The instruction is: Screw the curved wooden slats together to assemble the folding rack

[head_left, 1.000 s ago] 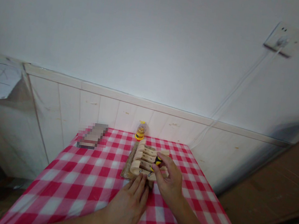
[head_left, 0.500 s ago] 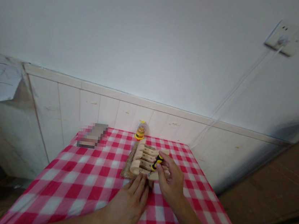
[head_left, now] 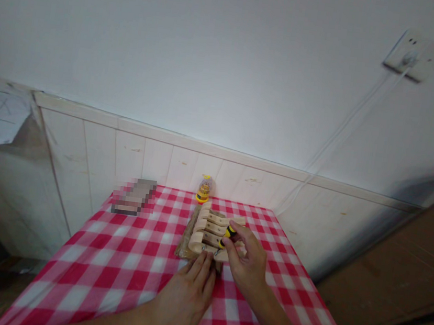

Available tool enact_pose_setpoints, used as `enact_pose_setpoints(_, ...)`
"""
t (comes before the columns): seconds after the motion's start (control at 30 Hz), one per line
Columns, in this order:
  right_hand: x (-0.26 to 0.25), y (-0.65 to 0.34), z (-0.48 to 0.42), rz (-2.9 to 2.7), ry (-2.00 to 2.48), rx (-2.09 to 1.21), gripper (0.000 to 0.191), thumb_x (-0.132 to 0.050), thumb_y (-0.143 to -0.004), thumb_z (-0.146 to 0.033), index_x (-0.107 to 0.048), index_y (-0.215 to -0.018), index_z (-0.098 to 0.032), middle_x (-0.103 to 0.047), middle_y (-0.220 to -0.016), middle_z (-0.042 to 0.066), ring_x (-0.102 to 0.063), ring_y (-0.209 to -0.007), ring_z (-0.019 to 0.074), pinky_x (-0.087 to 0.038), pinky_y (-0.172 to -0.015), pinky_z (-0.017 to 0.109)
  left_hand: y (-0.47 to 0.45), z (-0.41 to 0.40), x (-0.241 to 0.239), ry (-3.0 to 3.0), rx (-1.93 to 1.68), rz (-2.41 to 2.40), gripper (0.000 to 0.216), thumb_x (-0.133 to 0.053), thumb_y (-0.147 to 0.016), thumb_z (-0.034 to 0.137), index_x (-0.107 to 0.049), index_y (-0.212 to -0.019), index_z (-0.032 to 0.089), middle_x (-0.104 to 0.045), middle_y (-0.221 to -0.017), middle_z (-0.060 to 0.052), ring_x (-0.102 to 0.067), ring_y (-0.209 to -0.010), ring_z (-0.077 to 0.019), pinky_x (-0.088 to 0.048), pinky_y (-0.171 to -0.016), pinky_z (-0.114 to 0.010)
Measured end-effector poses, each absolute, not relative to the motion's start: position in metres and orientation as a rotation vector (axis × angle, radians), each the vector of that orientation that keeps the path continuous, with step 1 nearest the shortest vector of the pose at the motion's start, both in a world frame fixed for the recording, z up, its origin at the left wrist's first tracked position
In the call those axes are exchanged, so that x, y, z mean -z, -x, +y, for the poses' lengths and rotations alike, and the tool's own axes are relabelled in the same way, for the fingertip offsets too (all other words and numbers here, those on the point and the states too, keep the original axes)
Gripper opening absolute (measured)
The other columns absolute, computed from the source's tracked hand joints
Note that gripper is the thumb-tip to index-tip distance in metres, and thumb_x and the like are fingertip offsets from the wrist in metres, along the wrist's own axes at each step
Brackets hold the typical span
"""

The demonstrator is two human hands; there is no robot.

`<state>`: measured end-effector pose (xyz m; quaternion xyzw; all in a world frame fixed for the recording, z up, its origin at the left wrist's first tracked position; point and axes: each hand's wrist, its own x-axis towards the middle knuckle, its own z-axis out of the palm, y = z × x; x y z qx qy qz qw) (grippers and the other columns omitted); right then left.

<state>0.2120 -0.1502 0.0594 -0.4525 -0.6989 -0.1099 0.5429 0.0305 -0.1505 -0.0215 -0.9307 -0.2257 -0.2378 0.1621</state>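
Red-checked tablecloth [head_left: 116, 271] was spread beneath a wooden rack [head_left: 209, 224]. Over the rack's near edge a screwdriver [head_left: 228, 233] was pinched by closed fingers of the right hand [head_left: 247, 262], tip slanting down-left; the open left hand [head_left: 187, 296] was pressed flat against that edge.

We take this for plain room in home. We note red-white checked tablecloth [head_left: 116, 271]. Behind it we see pale wood panelling [head_left: 142, 158] under white wall [head_left: 176, 47], wall socket [head_left: 412, 54] with white cable [head_left: 350, 123] plugged in, brown wooden floor [head_left: 405, 270] at right. There, wooden rack [head_left: 211, 230] and screwdriver [head_left: 229, 234]: household handiwork.
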Motion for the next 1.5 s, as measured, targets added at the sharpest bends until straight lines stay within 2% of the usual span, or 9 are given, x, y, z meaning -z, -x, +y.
enact_pose_setpoints(0.23,-0.058,-0.211,-0.150,-1.661,1.065,0.292,0.041,-0.071,-0.092,-0.011,-0.069,-0.129,-0.029,-0.080,-0.100,0.003,-0.079,-0.082,0.0201,-0.068,-0.073,0.031,-0.030,-0.149,0.024,2.664,0.671,-0.632,0.047,-0.047,-0.109,0.032,-0.058,-0.147,0.006,-0.064,-0.146,-0.024,-0.051,-0.147,-0.0364,-0.042,-0.117,-0.048)
enact_pose_setpoints(0.47,-0.051,-0.214,-0.152,-1.680,1.076,0.198,0.044,-0.062,-0.095,-0.010,-0.064,-0.135,-0.027,-0.080,-0.114,0.009,-0.082,-0.096,0.0233,-0.070,-0.080,0.035,-0.030,-0.149,0.025,2.672,0.625,-0.646,0.050,-0.048,-0.109,0.033,-0.055,-0.150,0.006,-0.060,-0.150,-0.025,-0.047,-0.150,-0.0368,-0.041,-0.118,-0.049)
enact_pose_setpoints(1.1,-0.057,-0.210,-0.150,-1.638,1.086,0.262,0.033,-0.069,-0.092,-0.015,-0.069,-0.123,-0.026,-0.080,-0.097,0.005,-0.079,-0.079,0.0210,-0.069,-0.069,0.032,-0.030,-0.149,0.020,2.691,0.611,-0.618,0.049,-0.046,-0.110,0.031,-0.057,-0.148,0.003,-0.061,-0.149,-0.024,-0.051,-0.147,-0.0382,-0.042,-0.118,-0.049)
enact_pose_setpoints(1.33,-0.048,-0.208,-0.145,-1.525,1.074,0.250,0.034,-0.071,-0.093,-0.017,-0.069,-0.127,-0.026,-0.081,-0.107,0.007,-0.081,-0.089,0.0223,-0.071,-0.076,0.034,-0.031,-0.148,0.026,2.704,0.560,-0.635,0.051,-0.046,-0.109,0.029,-0.050,-0.153,0.003,-0.058,-0.152,-0.027,-0.045,-0.151,-0.0387,-0.041,-0.118,-0.051)
enact_pose_setpoints(1.5,-0.036,-0.199,-0.143,-1.489,1.057,0.150,0.033,-0.069,-0.098,-0.020,-0.068,-0.130,-0.025,-0.081,-0.112,0.009,-0.082,-0.094,0.0225,-0.071,-0.083,0.037,-0.031,-0.150,0.027,2.696,0.586,-0.632,0.050,-0.049,-0.107,0.028,-0.053,-0.151,0.004,-0.057,-0.153,-0.026,-0.046,-0.150,-0.0392,-0.041,-0.118,-0.050)
